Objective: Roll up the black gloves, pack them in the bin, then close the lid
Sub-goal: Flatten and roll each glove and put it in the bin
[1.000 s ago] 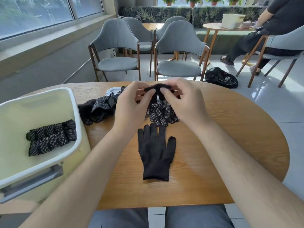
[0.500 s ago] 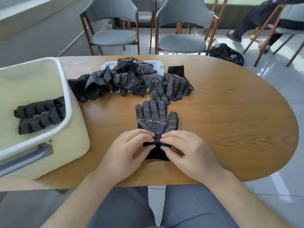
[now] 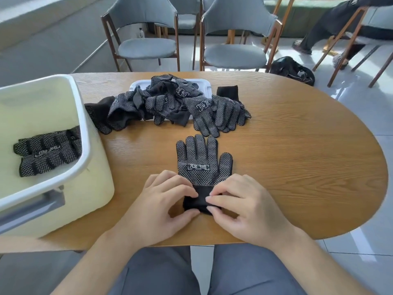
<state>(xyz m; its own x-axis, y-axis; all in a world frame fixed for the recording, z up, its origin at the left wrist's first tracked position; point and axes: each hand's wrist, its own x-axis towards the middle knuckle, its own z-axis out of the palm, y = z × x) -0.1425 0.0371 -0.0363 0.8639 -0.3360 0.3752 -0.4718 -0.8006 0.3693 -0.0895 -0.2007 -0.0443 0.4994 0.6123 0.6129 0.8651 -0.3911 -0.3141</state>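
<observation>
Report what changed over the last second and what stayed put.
The left hand and right hand came down from mid-air to the near side of the table. The dotted glove they held up now lies flat where the plain-side-up glove lay, and they pinch its cuff. The glove pile, the bin and the rolled gloves inside stayed put.

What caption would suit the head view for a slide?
Left hand and right hand pinch the cuff of a dotted black glove on the table, beside a bin holding rolled gloves.
</observation>
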